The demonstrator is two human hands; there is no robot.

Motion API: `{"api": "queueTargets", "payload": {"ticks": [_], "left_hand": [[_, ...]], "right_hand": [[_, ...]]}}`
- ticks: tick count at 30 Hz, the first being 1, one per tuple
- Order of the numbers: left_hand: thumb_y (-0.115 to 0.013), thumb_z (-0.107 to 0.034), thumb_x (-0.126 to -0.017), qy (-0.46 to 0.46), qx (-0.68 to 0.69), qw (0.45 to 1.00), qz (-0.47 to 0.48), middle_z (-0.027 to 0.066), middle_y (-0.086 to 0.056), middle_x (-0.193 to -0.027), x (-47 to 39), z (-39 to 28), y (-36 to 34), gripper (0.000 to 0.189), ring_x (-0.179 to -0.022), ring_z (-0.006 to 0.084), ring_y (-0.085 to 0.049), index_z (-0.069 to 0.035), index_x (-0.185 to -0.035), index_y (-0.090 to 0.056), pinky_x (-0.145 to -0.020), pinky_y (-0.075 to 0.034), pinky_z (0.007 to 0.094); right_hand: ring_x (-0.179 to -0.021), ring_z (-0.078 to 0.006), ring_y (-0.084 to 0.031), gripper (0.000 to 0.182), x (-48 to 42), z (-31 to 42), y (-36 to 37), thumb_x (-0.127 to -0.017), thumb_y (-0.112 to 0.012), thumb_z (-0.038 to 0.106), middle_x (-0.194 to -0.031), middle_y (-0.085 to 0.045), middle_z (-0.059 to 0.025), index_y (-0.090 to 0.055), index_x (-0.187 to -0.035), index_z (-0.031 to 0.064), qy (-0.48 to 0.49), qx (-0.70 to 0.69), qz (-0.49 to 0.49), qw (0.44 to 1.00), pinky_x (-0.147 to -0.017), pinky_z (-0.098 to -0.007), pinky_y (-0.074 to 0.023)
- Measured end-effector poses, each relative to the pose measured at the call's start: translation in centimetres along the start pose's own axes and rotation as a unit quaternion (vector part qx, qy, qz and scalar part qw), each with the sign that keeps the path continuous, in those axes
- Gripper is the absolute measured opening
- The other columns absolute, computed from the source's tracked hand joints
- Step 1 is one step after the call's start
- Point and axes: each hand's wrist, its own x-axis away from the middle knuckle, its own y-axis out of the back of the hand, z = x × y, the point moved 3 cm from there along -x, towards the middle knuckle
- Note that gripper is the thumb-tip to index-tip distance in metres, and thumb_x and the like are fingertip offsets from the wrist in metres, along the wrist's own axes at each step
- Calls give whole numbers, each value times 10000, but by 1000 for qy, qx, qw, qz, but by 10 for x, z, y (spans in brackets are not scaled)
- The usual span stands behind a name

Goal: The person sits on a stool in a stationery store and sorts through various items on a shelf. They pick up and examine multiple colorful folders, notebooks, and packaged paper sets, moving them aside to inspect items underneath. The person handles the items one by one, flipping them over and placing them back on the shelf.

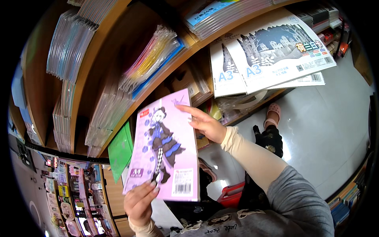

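Observation:
A pink A4 paper pack (174,142) with a cartoon figure in a dark and blue dress on its cover lies tilted before me. My left hand (140,201) grips its lower left edge, thumb and fingertips on the cover. Across the upper right part of the pack reaches my right hand (207,123), with its index finger extended over the cover and its fingers apart; whether it bears any of the pack's weight, I cannot tell. Just left of the pack, a green sheet or folder (121,151) sticks out from the shelf.
Wooden shelves (154,94) hold plastic-wrapped paper packs (69,47) and a colourful stack (152,59). White A3 card packs (278,53) overhang the shelf at upper right. A red plastic object (232,194) is by my legs. Stocked display racks (80,195) stand at lower left.

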Motion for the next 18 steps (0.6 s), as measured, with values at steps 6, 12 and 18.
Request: {"api": "queueTargets", "payload": {"ticks": [6, 12, 18], "left_hand": [[-551, 141, -672, 38, 36, 996, -71, 157, -650, -834, -11, 64, -80, 213, -808, 280, -635, 9, -818, -633, -723, -490, 309], [-502, 168, -692, 51, 61, 985, -150, 160, -642, -883, -49, 108, -136, 273, -833, 271, -630, 3, -866, -633, -761, -486, 317], [-531, 132, -741, 103, 99, 980, -140, 128, -643, -933, -74, 149, -187, 250, -902, 242, -617, -11, -919, -634, -809, -463, 301]], "right_hand": [[-1080, -85, -427, 499, -6, -6, 27, -939, -393, 253, -1306, -380, -7, -214, -1395, 152, -133, 6, -63, 989, -900, -254, -386], [-1123, -94, -406, 484, -5, -2, 39, -931, -403, 323, -1257, -425, 15, -272, -1378, 190, -194, 28, -52, 979, -862, -269, -397], [-847, -91, -503, 526, -7, 3, 37, -904, -497, 204, -1056, -518, -45, -279, -1350, 31, -148, -2, -51, 988, -770, -204, -415]]}}
